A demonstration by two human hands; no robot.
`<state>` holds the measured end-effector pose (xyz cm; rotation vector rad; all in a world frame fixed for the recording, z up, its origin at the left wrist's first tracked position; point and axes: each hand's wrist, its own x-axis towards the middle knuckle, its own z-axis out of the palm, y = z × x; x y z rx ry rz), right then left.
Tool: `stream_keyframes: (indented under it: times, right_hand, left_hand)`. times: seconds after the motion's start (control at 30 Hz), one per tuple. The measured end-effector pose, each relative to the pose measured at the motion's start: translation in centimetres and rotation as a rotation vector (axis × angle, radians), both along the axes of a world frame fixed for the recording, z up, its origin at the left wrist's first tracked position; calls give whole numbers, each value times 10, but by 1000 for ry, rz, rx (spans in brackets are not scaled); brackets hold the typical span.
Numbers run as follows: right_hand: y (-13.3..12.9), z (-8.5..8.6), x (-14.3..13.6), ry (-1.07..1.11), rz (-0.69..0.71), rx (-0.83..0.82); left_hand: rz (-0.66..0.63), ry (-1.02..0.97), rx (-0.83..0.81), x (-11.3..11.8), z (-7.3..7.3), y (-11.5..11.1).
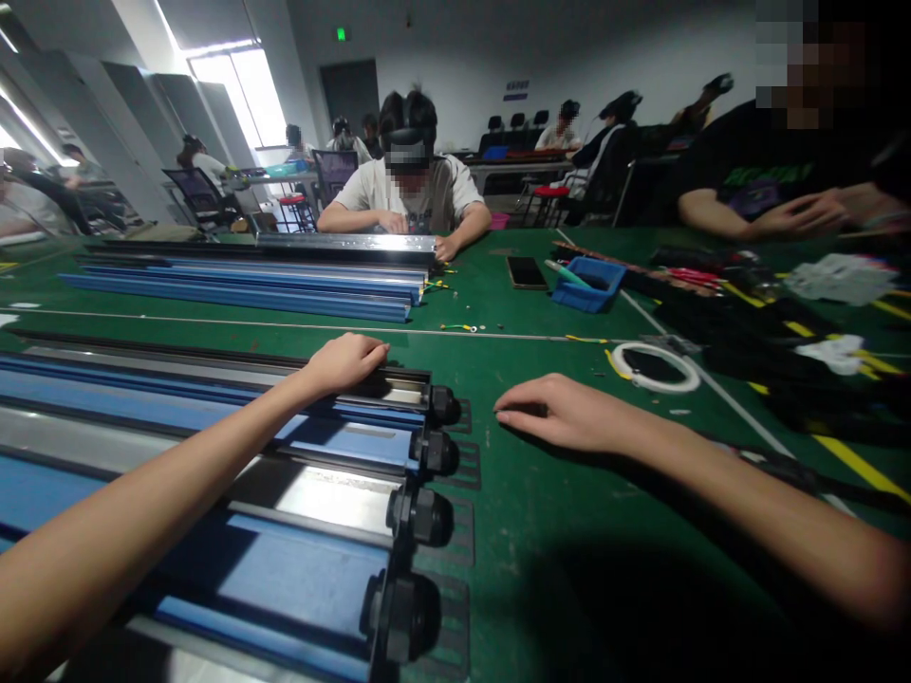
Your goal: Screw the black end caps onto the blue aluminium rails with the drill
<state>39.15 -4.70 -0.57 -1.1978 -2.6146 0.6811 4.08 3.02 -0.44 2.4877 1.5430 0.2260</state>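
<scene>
My left hand is over the far end of a row of long blue and silver metal rails, at the farthest one. Its fingers are bent and close together; what they hold, if anything, is hidden. Black cable glands and flat slotted black brackets stick out from the rails' right ends. To the right of these, my right hand is low over the green table. Thumb and fingers meet in a pinch at the tips, where a tiny dark spot shows, too small to name.
Across the table a person sits behind a second stack of rails. A phone, a blue bin, a white cable coil and short yellow-green wires lie beyond my hands. Black straps and another person are at the right.
</scene>
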Motion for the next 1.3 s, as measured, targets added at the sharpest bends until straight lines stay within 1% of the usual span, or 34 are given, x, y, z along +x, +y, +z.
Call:
stream_keyframes:
  times: [0.1, 0.4, 0.63, 0.97, 1.1, 1.2, 1.3]
  right_hand:
    - [0, 0, 0, -3, 24, 8]
    - [4, -3, 3, -27, 34, -10]
    - [2, -2, 3, -31, 49, -13]
    - [2, 1, 4, -30, 13, -55]
    - [2, 3, 4, -14, -29, -79]
    - [1, 3, 2, -8, -67, -44]
    - [-1, 1, -2, -5, -105, 64]
  left_hand:
    - [4, 0, -7, -1, 0, 0]
    - [4, -9, -8, -1, -2, 2]
    - [12, 7, -3, -2, -5, 3]
    - [0, 6, 5, -4, -6, 6]
    - [-6, 13, 14, -5, -7, 7]
    - [-19, 20, 17, -5, -6, 8]
    - [-31, 25, 20, -5, -5, 8]
